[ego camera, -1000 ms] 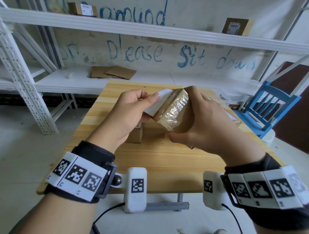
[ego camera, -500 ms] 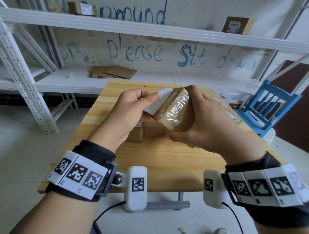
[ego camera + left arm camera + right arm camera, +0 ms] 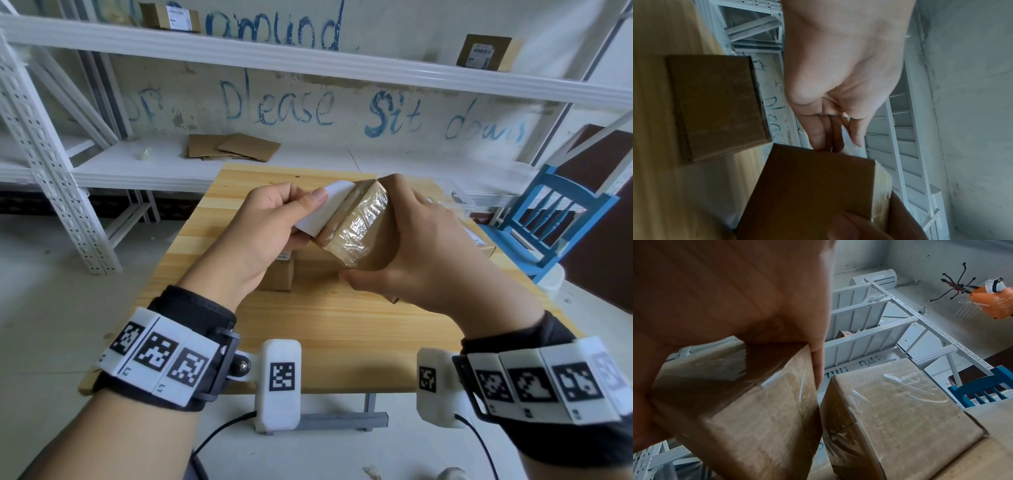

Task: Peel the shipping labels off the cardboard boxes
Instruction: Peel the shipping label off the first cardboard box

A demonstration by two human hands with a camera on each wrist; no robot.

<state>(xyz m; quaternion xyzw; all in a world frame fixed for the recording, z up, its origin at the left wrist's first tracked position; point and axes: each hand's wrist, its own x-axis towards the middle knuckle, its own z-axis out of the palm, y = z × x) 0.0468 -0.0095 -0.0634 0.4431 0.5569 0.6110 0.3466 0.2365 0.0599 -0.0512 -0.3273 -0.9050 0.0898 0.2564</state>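
A small cardboard box [image 3: 359, 228] wrapped in clear tape is held above the wooden table [image 3: 329, 329], tilted on edge. My right hand [image 3: 421, 246] grips it from the right side, thumb underneath. My left hand [image 3: 274, 219] pinches the white shipping label [image 3: 323, 209], which is partly lifted off the box's left face. In the left wrist view the left hand's fingers [image 3: 828, 134] reach over the top edge of the held box [image 3: 813, 188]. The right wrist view shows my right hand [image 3: 731, 293] wrapped around the taped box [image 3: 748, 415].
Another small box [image 3: 279, 274] stands on the table under my left hand, with a label on top. A larger taped box [image 3: 896, 415] lies at the table's right. White shelving [image 3: 308, 51] behind holds two labelled boxes and flat cardboard [image 3: 233, 147]. A blue chair [image 3: 561, 219] stands at the right.
Hardly anything differs. The hands and box stay in place, with the label pinched and lifted about the same amount.
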